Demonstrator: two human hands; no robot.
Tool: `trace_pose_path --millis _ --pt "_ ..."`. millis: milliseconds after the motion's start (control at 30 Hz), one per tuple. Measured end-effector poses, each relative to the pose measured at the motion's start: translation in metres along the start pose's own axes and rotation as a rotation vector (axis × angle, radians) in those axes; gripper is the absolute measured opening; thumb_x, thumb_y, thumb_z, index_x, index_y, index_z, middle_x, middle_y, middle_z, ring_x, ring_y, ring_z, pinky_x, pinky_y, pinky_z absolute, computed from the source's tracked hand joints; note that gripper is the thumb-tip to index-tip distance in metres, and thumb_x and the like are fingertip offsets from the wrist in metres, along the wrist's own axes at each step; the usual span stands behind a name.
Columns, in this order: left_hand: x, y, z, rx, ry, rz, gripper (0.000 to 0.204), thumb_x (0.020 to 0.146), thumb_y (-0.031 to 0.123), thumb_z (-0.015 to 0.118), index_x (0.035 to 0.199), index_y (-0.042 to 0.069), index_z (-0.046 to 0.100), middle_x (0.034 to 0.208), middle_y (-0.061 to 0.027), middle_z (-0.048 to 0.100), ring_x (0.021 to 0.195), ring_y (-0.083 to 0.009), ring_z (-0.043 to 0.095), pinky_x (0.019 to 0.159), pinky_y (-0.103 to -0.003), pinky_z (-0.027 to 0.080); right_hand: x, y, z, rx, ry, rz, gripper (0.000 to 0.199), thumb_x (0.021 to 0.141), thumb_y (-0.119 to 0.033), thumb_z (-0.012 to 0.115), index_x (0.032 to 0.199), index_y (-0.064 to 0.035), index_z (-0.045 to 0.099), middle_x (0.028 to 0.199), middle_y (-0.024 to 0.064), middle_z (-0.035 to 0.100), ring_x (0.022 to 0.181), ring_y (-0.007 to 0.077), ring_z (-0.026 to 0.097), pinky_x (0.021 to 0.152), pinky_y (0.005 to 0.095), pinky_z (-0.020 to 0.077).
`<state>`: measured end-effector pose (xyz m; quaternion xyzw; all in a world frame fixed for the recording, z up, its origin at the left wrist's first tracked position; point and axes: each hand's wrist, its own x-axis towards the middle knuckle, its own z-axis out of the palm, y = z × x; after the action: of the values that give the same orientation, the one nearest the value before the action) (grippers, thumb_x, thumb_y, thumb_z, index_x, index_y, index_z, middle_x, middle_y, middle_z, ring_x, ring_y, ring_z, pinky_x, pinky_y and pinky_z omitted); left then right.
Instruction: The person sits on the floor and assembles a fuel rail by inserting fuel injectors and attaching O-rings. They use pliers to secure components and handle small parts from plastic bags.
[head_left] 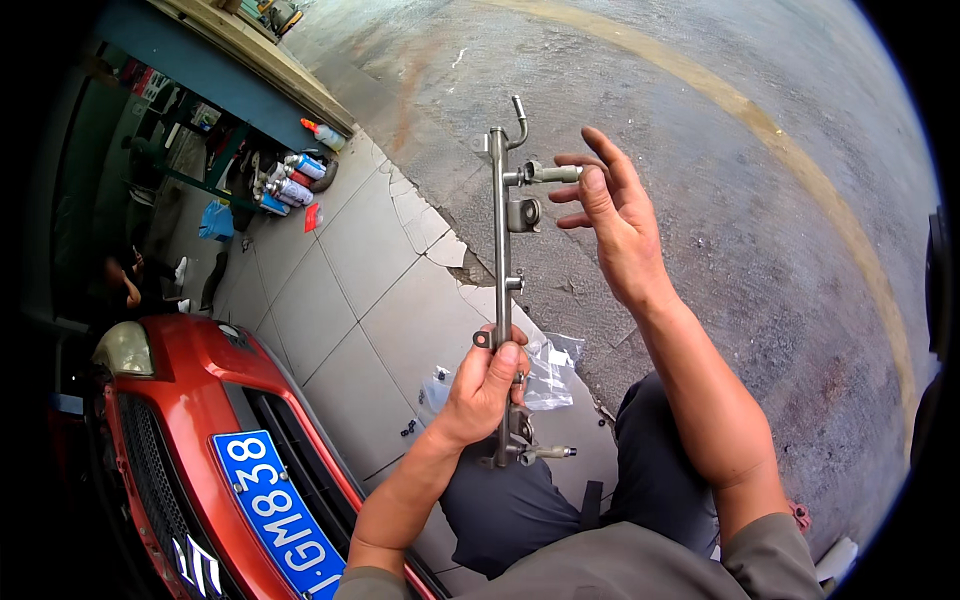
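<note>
Outdoors, over cracked pavement [400,290]: left hand [485,385] gripping fuel rail [500,250] low; right hand [615,215] open beside upper injector [550,173]. Best held steady, upright, fingers pinching squarely.

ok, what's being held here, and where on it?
Left hand grips the long metal rail around its lower part. Right hand is open, fingertips at a fitting near the top, not gripping.

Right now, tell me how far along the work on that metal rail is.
Done: the metal rail is off any engine, held upright over the pavement. In hand: the left hand grips its lower part; the right hand is open beside the upper side fitting, fingertips near it, contact unclear. Left: fittings remain on the rail at top and bottom; a clear plastic bag lies on the tiles.
</note>
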<state>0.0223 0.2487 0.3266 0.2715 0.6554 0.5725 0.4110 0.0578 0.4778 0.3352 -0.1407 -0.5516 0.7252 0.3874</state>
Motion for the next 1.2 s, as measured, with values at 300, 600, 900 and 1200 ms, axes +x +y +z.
trace_pose_path --millis 300,600,900,1200 --pt "-0.004 0.005 0.016 0.417 0.042 0.070 0.026 0.109 0.025 0.041 0.117 0.001 0.043 0.075 -0.0058 0.053 0.057 -0.0136 0.053 0.056 -0.030 0.048 -0.002 0.004 -0.006 0.051 -0.086 0.051 0.016 0.101 -0.010 0.059 0.112 0.0005 0.063 0.086 0.0051 0.067 0.075 0.0097 0.062 0.068 0.0253 0.0516" --pt "-0.006 -0.002 0.016 0.535 0.029 0.223 0.019 0.106 0.014 0.045 0.116 -0.001 0.039 0.067 -0.0073 0.051 0.053 -0.0170 0.053 0.055 -0.036 0.044 -0.010 0.012 -0.003 0.076 -0.027 0.062 0.018 0.100 -0.013 0.063 0.111 0.0017 0.064 0.090 0.0065 0.070 0.082 0.0117 0.066 0.073 0.0269 0.0542" --pt "-0.011 -0.004 0.012 0.499 -0.017 0.196 0.021 0.107 0.018 0.044 0.114 0.000 0.039 0.070 -0.0064 0.051 0.055 -0.0152 0.055 0.054 -0.033 0.046 -0.011 0.009 -0.006 0.152 -0.091 0.095 0.023 0.100 -0.016 0.063 0.114 0.0026 0.062 0.092 0.0094 0.071 0.082 0.0134 0.067 0.074 0.0290 0.0559" --pt "-0.007 0.001 0.007 0.112 -0.130 -0.042 0.046 0.110 0.038 0.032 0.118 -0.005 0.043 0.079 -0.0071 0.051 0.061 -0.0133 0.054 0.057 -0.033 0.058 -0.008 -0.010 -0.002 0.208 -0.102 0.120 0.047 0.097 -0.019 0.067 0.133 0.0066 0.050 0.098 0.0150 0.071 0.086 0.0178 0.069 0.074 0.0310 0.0579"
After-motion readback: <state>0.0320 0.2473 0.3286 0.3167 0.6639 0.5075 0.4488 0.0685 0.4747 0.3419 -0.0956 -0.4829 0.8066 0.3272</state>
